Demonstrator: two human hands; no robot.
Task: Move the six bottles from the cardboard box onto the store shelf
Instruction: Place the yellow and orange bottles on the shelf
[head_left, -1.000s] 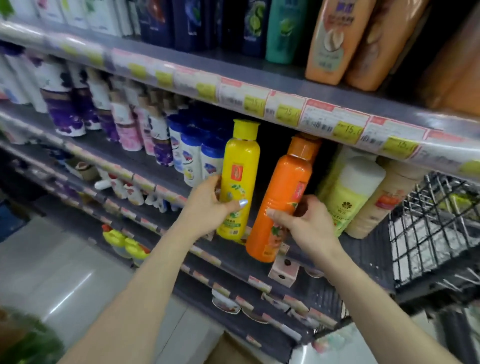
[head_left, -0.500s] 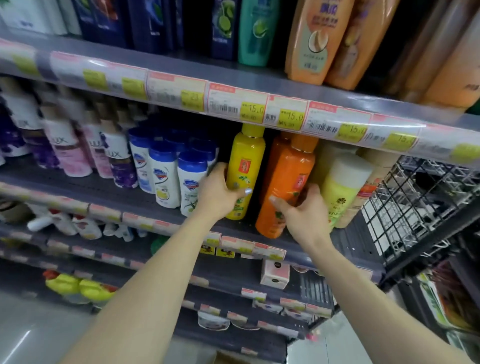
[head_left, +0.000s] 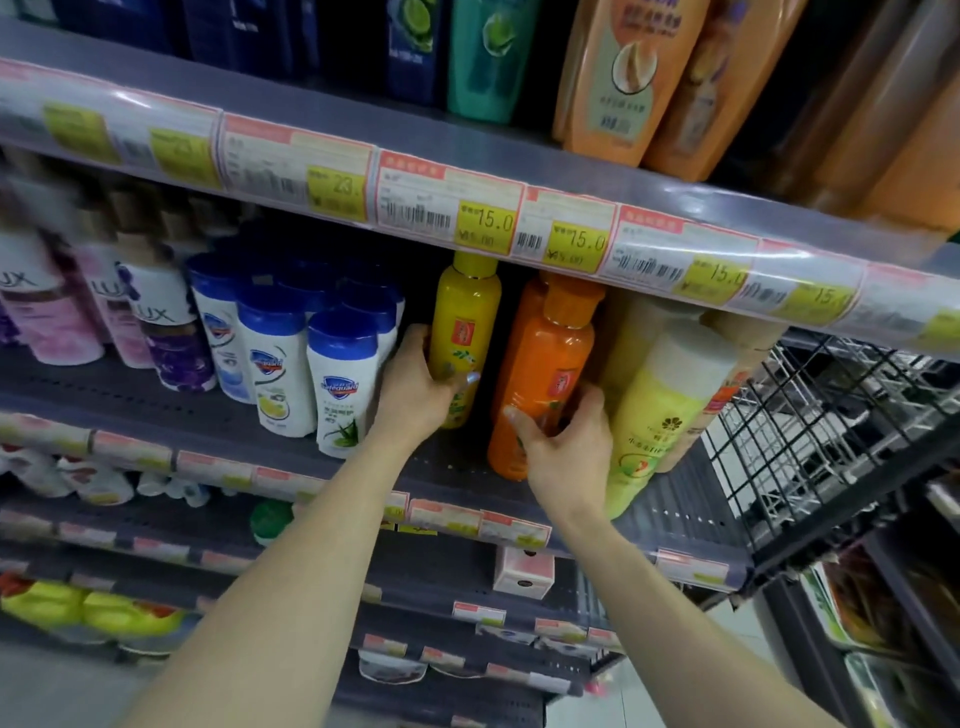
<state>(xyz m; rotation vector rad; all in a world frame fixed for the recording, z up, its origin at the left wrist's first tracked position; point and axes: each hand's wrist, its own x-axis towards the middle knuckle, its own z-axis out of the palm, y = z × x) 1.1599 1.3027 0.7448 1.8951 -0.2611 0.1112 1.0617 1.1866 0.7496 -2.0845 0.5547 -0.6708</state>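
Both bottles now stand deeper on the shelf (head_left: 457, 467), left hand (head_left: 415, 389) gripping yellow bottle (head_left: 465, 332), right hand (head_left: 566, 452) gripping orange bottle (head_left: 545, 374).

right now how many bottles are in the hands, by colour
yellow bottle, in the left hand: 1
orange bottle, in the right hand: 1
total: 2, both standing on the shelf
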